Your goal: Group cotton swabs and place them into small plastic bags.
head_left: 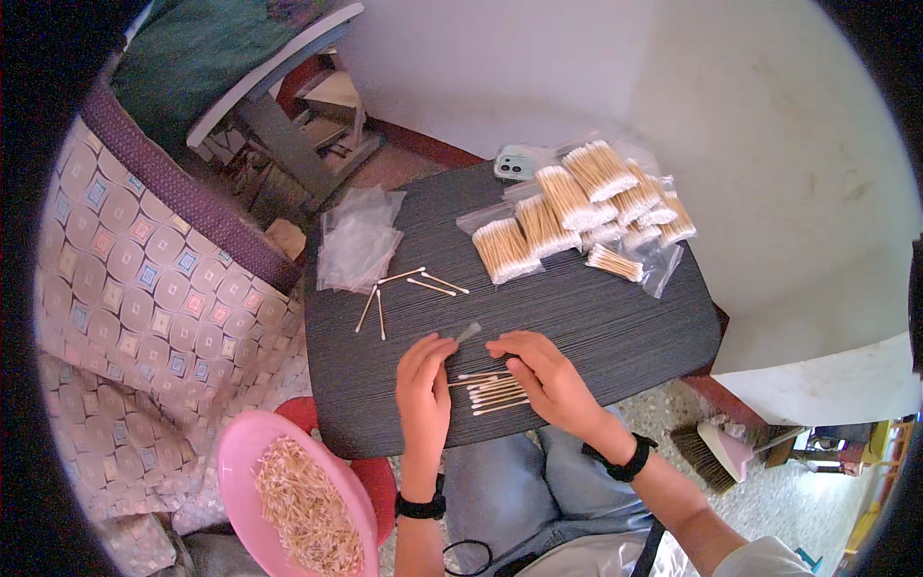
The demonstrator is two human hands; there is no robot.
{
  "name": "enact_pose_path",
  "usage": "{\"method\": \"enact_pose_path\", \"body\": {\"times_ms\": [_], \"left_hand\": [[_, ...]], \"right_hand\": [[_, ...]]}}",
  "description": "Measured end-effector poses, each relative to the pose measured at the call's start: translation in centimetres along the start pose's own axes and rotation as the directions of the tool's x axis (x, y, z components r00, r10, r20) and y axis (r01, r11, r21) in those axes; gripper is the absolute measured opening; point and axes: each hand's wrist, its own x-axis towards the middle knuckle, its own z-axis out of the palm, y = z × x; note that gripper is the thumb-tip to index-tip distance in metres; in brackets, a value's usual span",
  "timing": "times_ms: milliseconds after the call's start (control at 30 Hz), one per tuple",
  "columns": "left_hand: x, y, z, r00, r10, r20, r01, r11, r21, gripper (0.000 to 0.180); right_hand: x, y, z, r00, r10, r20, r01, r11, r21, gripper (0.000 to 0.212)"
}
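Note:
Loose cotton swabs point(495, 392) lie roughly side by side on the dark table between my hands. My left hand point(421, 389) is cupped at their left, fingers together and bent, with nothing visibly gripped. A small piece of clear plastic point(468, 332) is at its fingertips; whether they touch it, I cannot tell. My right hand point(553, 380) arches over the swabs' right ends, its thumb apart from the fingers, and hides part of them. Several single swabs point(402, 276) are scattered beyond my left hand. Flat clear plastic bags point(361, 240) are stacked at the table's far left.
Filled bags of swabs point(567, 207) are piled at the far right of the table point(615, 337), beside a phone point(517, 163). A pink basin point(236, 462) of loose swabs stands at the lower left. A brush point(716, 452) is on the floor at right. A wall borders the far side.

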Motion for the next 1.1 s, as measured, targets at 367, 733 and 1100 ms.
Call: {"method": "enact_pose_path", "body": {"times_ms": [367,733,1100], "left_hand": [[-0.2,2.3,1.1,0.965,-0.199,0.171,0.26,0.815,-0.518,0.023],[-1.2,3.6,2.6,0.907,-0.413,0.081,0.24,0.351,-0.905,0.038],[-1.8,3.7,2.2,0.904,-0.423,0.07,0.25,0.387,-0.887,0.038]], "right_hand": [[-0.4,-0.3,1.8,0.996,-0.024,-0.08,0.006,0.977,-0.214,0.032],[-0.6,-1.0,2.8,0.955,0.209,-0.21,-0.187,0.975,0.12,0.033],[-1.2,-0.6,0.9,0.992,0.126,-0.02,-0.127,0.99,-0.066,0.031]]}}
